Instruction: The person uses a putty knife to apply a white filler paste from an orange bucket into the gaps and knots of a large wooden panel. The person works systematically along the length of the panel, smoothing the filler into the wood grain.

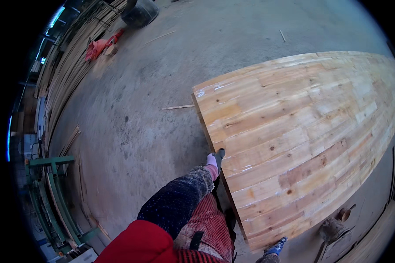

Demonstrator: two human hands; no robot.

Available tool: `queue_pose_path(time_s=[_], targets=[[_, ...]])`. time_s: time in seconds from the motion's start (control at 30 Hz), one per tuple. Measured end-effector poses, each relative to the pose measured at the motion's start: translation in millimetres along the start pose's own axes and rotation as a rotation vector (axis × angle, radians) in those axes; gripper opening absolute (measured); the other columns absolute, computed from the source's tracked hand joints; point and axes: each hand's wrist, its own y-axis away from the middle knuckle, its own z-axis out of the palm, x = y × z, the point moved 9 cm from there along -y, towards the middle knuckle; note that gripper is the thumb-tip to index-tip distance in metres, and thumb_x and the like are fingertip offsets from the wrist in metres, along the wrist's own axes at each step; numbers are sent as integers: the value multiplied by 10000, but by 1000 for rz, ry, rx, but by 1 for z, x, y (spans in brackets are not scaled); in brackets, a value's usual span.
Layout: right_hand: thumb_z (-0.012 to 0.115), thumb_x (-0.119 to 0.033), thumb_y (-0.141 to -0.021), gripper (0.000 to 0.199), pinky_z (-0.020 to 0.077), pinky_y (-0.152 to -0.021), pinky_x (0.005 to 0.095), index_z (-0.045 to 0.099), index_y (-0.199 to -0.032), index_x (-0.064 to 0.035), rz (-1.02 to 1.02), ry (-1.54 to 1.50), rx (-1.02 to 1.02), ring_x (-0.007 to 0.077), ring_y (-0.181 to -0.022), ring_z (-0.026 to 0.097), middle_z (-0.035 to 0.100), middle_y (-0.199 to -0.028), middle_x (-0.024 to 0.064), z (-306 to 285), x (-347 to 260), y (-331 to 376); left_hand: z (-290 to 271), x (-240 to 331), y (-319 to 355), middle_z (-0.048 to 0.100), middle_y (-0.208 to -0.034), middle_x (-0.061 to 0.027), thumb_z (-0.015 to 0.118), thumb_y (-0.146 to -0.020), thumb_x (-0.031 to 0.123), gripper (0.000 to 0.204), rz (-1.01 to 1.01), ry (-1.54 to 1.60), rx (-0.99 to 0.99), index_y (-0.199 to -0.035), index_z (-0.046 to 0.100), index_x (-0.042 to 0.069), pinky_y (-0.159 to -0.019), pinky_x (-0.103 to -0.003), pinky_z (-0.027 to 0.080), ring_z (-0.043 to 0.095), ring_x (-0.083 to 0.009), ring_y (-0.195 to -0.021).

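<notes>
The panel (303, 140) lies flat over the concrete floor (131, 127). Your left hand (216, 160) clasps its near edge; your right hand (274, 250) grips the corner. Gloved fingers could slip, and an uneven pull could drop it on your feet.

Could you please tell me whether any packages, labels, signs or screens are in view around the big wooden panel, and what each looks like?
None that I can make out. In view are only the pale glued-wood panel, gripped at its near edge by the gloved left hand and right hand, stacked planks at the left, and a green metal frame.
</notes>
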Motion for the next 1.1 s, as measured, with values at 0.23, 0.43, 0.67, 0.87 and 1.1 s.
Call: queue_pose_path(time_s=[0.23, 0.43, 0.67, 0.87, 1.1], targets=[[353, -360, -1029, 511, 367, -1055, 371, 343, -1451, -72, -366, -100, -81, 230, -1279, 429, 439, -1427, 66, 8, -17, -13, 70, -19, -21, 593, -1167, -122, 451, -963, 462, 507, -364, 963, -679, -1293, 496, 79, -903, -442, 480, 575, -306, -1050], [556, -538, -908, 598, 489, -733, 378, 663, -992, 45, -475, 584, 395, 238, -789, 640, 692, -854, 168, -14, -45, -10, 69, -3, -19, 507, -1374, -83, 367, -978, 520, 594, -106, 250, -510, -1412, 402, 116, -1000, -502, 443, 524, -325, -1209], [467, -637, -873, 694, 474, -882, 472, 627, -1124, -10, -352, 667, 342, 418, -1016, 606, 639, -1051, 272, 5, -47, 10, 34, 22, -38, 526, -1356, -86, 447, -940, 559, 646, 12, 235, -394, -1391, 437, 98, -1022, -522, 420, 521, -323, -1204], [493, -616, -882, 637, 475, -867, 456, 641, -1120, -44, -329, 675, 362, 397, -1007, 611, 652, -1054, 234, -3, -38, 3, 41, 20, -21, 468, -1422, -34, 432, -939, 567, 637, -33, 184, -381, -1418, 415, 148, -1024, -579, 388, 454, -315, -1277], [515, -519, -881, 466, 502, -716, 474, 695, -923, -91, -412, 1228, 377, 391, -805, 655, 688, -856, 179, -10, -90, 66, -44, 31, -24, 567, -596, -193, 581, -886, 489, 441, 65, -495, -511, -808, 512, 61, -328, -426, 418, 520, -346, -361]])
